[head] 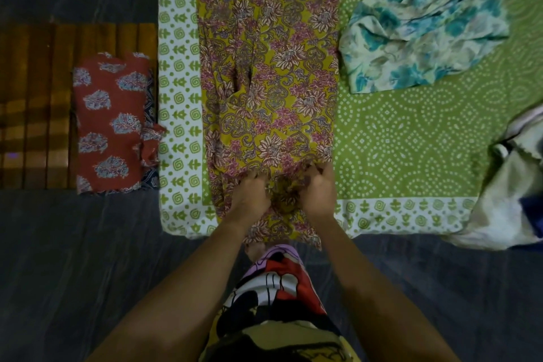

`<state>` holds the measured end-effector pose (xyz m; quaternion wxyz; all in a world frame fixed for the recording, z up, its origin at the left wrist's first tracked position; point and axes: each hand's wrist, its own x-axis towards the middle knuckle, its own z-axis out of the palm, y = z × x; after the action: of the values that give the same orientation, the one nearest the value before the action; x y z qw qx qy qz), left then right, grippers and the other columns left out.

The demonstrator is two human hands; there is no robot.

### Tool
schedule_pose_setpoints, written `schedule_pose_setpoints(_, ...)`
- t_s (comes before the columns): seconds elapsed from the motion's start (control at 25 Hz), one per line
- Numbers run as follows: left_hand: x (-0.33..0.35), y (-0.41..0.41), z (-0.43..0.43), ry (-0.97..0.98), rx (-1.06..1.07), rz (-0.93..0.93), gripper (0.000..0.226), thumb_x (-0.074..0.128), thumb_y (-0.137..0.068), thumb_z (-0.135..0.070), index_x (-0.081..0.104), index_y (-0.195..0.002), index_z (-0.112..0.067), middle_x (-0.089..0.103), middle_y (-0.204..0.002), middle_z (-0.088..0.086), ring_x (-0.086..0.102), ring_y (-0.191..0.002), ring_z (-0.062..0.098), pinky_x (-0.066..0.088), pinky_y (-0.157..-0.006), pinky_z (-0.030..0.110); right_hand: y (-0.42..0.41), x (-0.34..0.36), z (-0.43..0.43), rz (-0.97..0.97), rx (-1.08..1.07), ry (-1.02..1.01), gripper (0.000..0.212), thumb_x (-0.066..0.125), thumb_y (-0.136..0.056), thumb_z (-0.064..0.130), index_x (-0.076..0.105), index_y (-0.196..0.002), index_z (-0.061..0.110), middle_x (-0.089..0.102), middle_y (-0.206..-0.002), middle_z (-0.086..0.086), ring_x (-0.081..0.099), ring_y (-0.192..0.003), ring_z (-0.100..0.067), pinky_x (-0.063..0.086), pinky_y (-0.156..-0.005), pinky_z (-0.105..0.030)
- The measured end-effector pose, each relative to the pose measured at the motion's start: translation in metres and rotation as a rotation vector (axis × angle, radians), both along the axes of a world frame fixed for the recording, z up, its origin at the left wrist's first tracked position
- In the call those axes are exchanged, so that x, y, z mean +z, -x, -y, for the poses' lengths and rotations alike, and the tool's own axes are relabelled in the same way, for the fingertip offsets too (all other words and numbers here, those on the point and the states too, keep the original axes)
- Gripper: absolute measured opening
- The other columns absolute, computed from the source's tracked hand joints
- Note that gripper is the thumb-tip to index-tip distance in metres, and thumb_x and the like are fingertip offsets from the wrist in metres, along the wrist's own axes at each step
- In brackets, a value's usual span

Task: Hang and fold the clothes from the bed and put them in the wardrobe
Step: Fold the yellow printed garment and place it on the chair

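**Mustard garment [270, 82] gripped at its near end**

The mustard floral garment lies stretched lengthwise on the bed [411, 141], over the green dotted sheet near its white patterned border, with its near end hanging slightly over the bed's edge. Both hands meet at that near end. The left hand [251, 194] has its fingers curled down into bunched cloth, and the right hand [318, 191], just beside it, is closed round a gathered fold of the same fabric. The cloth between them is crumpled, while the rest lies fairly flat.

A folded red garment [108, 123] sits on wooden slats [35, 97] to the left of the bed, with a dark patterned piece showing under its right edge. A crumpled blue floral garment [420, 23] lies on the bed at upper right, apart from the mustard one. A pale cloth [508, 191] sits at the bed's right edge.
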<state>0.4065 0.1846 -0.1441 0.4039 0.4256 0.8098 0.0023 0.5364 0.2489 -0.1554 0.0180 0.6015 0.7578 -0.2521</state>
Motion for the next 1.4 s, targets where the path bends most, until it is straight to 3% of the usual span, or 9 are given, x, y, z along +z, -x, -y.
schedule_pose_setpoints(0.2, -0.002, -0.006, -0.004, -0.141, -0.103, -0.087, 0.053, 0.051, -0.09, -0.009, 0.036, -0.141, -0.013, 0.019, -0.152, 0.011, 0.018, -0.14, 0.031, 0.022, -0.112, 0.039, -0.016, 0.004, 0.022, -0.312, -0.415, -0.004, 0.026, 0.056, -0.076, -0.018, 0.065, -0.096, -0.005, 0.05, -0.11, -0.022, 0.051, -0.081, -0.023, 0.032, -0.067, -0.012)
schedule_pose_setpoints(0.32, -0.012, -0.004, -0.004, 0.027, -0.261, 0.144, 0.053, 0.044, -0.097, -0.015, 0.026, -0.147, -0.018, -0.011, -0.157, 0.009, -0.011, -0.144, 0.027, 0.001, -0.116, 0.045, -0.01, 0.012, 0.024, -0.415, -0.323, -0.151, 0.024, 0.049, -0.079, -0.014, 0.062, -0.098, -0.006, 0.053, -0.108, -0.024, 0.048, -0.089, -0.019, 0.036, -0.073, -0.014)
schedule_pose_setpoints(0.4, -0.017, -0.003, -0.003, 0.003, -0.236, 0.248, 0.045, 0.044, -0.095, -0.009, 0.041, -0.14, -0.012, -0.003, -0.158, 0.009, -0.005, -0.145, 0.026, 0.004, -0.118, 0.044, 0.0, 0.013, 0.022, -0.415, -0.075, -0.06, 0.041, 0.043, -0.078, -0.014, 0.056, -0.115, -0.004, 0.055, -0.113, -0.022, 0.054, -0.096, -0.026, 0.045, -0.078, -0.029)
schedule_pose_setpoints(0.52, -0.017, -0.008, 0.007, -0.206, 0.198, 0.17, 0.042, 0.045, -0.09, 0.002, 0.052, -0.13, -0.006, 0.038, -0.147, 0.008, 0.034, -0.136, 0.025, 0.029, -0.113, 0.035, 0.012, 0.01, 0.017, -0.279, 0.171, 0.139, 0.066, 0.044, -0.076, -0.019, 0.041, -0.138, 0.004, 0.056, -0.12, -0.02, 0.057, -0.1, -0.034, 0.05, -0.077, -0.04)
schedule_pose_setpoints(0.72, -0.01, -0.016, 0.024, -0.267, 0.496, 0.079, 0.034, 0.053, -0.086, 0.005, 0.061, -0.116, -0.006, 0.058, -0.121, 0.011, 0.053, -0.112, 0.023, 0.038, -0.085, 0.02, 0.005, 0.005, 0.03, -0.222, 0.061, 0.15, 0.065, 0.05, -0.081, -0.012, 0.035, -0.141, 0.009, 0.021, -0.15, -0.016, 0.043, -0.125, -0.033, 0.049, -0.091, -0.039)
schedule_pose_setpoints(0.96, -0.014, -0.028, 0.049, -0.292, 0.624, 0.116, 0.029, 0.051, -0.086, 0.006, 0.062, -0.111, -0.004, 0.056, -0.122, 0.011, 0.057, -0.103, 0.025, 0.039, -0.072, 0.018, -0.031, -0.019, 0.063, 0.073, 0.234, 0.21, 0.06, 0.047, -0.09, 0.005, 0.028, -0.147, 0.014, 0.006, -0.156, -0.017, 0.01, -0.144, -0.03, 0.009, -0.118, -0.046)
schedule_pose_setpoints(1.12, -0.018, -0.03, 0.078, -0.447, 0.929, 0.058, 0.025, 0.055, -0.079, 0.014, 0.066, -0.096, -0.001, 0.065, -0.106, 0.016, 0.061, -0.089, 0.025, 0.05, -0.075, 0.029, -0.042, -0.014, 0.076, -0.179, -0.079, 0.042, 0.023, 0.053, -0.091, 0.007, 0.064, -0.11, -0.002, 0.041, -0.134, -0.025, 0.048, -0.117, -0.038, 0.044, -0.097, -0.037)
schedule_pose_setpoints(1.24, -0.02, -0.024, 0.091, -0.482, 1.153, 0.027, 0.023, 0.059, -0.078, 0.014, 0.063, -0.099, 0.006, 0.065, -0.101, 0.023, 0.056, -0.084, 0.02, 0.049, -0.078, 0.029, -0.047, -0.006, 0.074, -0.256, -0.452, 0.205, 0.031, 0.054, -0.09, 0.001, 0.051, -0.12, -0.005, 0.036, -0.131, -0.022, 0.051, -0.108, -0.033, 0.039, -0.087, -0.027)
schedule_pose_setpoints(1.4, -0.023, -0.014, 0.101, -0.431, 1.279, 0.147, 0.04, 0.07, -0.077, 0.003, 0.056, -0.114, 0.004, 0.058, -0.103, 0.013, 0.054, -0.092, 0.018, 0.047, -0.082, 0.025, -0.051, -0.007, 0.063, -0.353, -0.596, 0.396, 0.039, 0.062, -0.088, 0.012, 0.045, -0.121, -0.001, 0.056, -0.103, -0.011, 0.055, -0.093, -0.024, 0.042, -0.078, -0.029)
